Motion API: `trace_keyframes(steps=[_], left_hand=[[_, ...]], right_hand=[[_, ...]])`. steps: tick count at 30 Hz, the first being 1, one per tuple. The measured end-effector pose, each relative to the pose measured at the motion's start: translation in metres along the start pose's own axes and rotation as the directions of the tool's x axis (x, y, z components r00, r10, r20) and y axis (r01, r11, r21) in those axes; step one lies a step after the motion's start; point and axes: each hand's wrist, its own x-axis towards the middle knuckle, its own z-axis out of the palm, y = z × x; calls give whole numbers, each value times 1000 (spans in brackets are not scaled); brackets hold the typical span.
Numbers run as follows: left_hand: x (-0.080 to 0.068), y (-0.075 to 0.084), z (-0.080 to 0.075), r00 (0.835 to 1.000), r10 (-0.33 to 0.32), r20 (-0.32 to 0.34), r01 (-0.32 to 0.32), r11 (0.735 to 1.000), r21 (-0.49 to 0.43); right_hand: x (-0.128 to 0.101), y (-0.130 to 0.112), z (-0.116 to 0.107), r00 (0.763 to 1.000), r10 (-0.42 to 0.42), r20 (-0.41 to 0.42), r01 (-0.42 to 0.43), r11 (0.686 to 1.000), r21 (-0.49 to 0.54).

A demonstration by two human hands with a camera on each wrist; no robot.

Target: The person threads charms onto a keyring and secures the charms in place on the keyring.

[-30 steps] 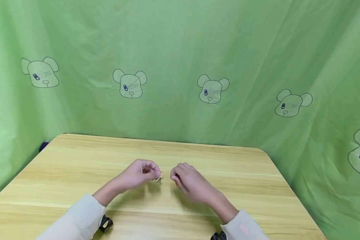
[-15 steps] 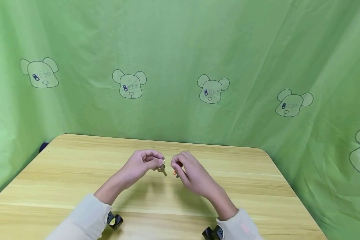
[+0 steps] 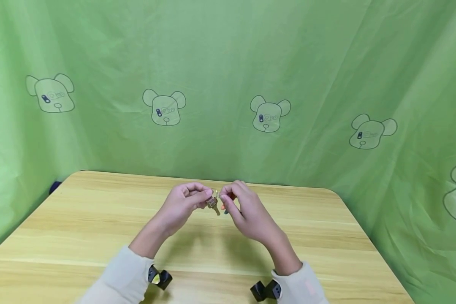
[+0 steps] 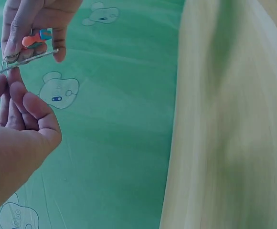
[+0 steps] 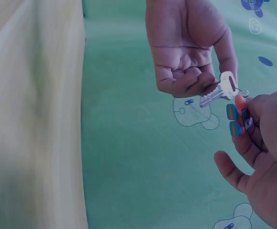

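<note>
My left hand (image 3: 182,207) pinches a metal ring between thumb and forefinger, and a brass-coloured key (image 3: 214,204) hangs beside the fingertips. In the right wrist view the key (image 5: 219,92) appears silvery, with a thin wire ring (image 5: 244,92) through the hole in its head. My right hand (image 3: 248,213) meets that ring from the other side, holding a small orange and blue keychain charm (image 5: 240,116) in its fingers. The charm (image 4: 36,38) is partly covered by fingers in the left wrist view. Both hands are raised above the table, fingertips almost together; exact finger contact on the ring is hidden.
A wood-grain table (image 3: 110,223) lies below the hands, its far edge near a green curtain (image 3: 220,55) printed with bear heads. Black wrist cameras (image 3: 160,278) sit at both cuffs. A dark object (image 3: 55,186) shows beyond the table's left edge.
Both hands have risen and moved away from me, and they have come closer together. The key, barely visible at first, now hangs plainly between them. The charm stays in the right hand.
</note>
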Motion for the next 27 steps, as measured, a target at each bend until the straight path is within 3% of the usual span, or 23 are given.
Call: trace_keyframes(steps=[8,13,27], left_hand=[[-1,2,10,995,-11,-101,-3,990,-139],[-2,5,16,988,-38,-150,15,988,-155],[-6,15,20,978,-60,-199,29,988,-153]], right_hand=[[0,-2,-10,999,27,-24,-27,1000,-16],[0,-3,-14,999,30,-27,-31,999,-33],[1,-2,-16,997,-46,-57,39,993,-115]])
